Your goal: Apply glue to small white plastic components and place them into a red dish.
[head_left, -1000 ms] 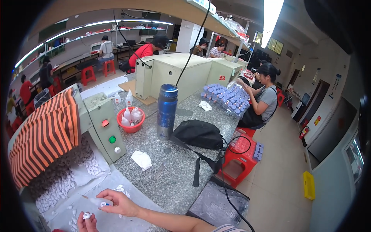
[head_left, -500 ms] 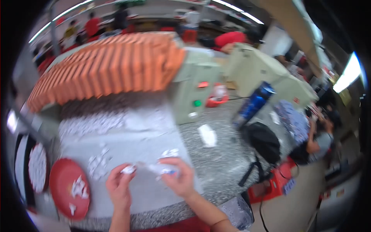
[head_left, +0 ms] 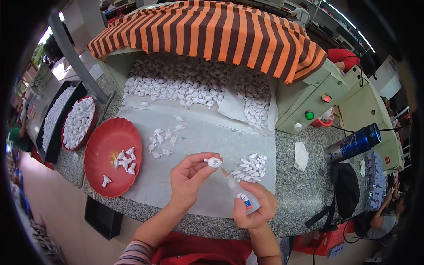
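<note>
A small rounded white piece (head_left: 213, 162) with dark marks is pinched between the fingertips of my left hand (head_left: 185, 183). My right hand (head_left: 261, 208) grips a small translucent squeeze bottle (head_left: 248, 198) with a blue-and-red label. Its thin nozzle points up and left, its tip at or very close to the white piece. Right of the nozzle lies a cluster of slim white pieces (head_left: 250, 168) on the pale sheet (head_left: 198, 132). Several loose rounded white pieces (head_left: 162, 140) are spread beyond my left hand.
At left, a red scalloped dish (head_left: 95, 152) holds several white pieces, beside a full red bowl (head_left: 79, 123) and black tray (head_left: 57, 115). A machine under a striped cloth (head_left: 212, 31) shelters many white pieces. A blue bottle (head_left: 353, 143) and black bag (head_left: 345, 190) are at right.
My hands have come closer together, bringing the squeeze bottle's nozzle to the white piece. The head view has shifted, and the earlier blur is gone.
</note>
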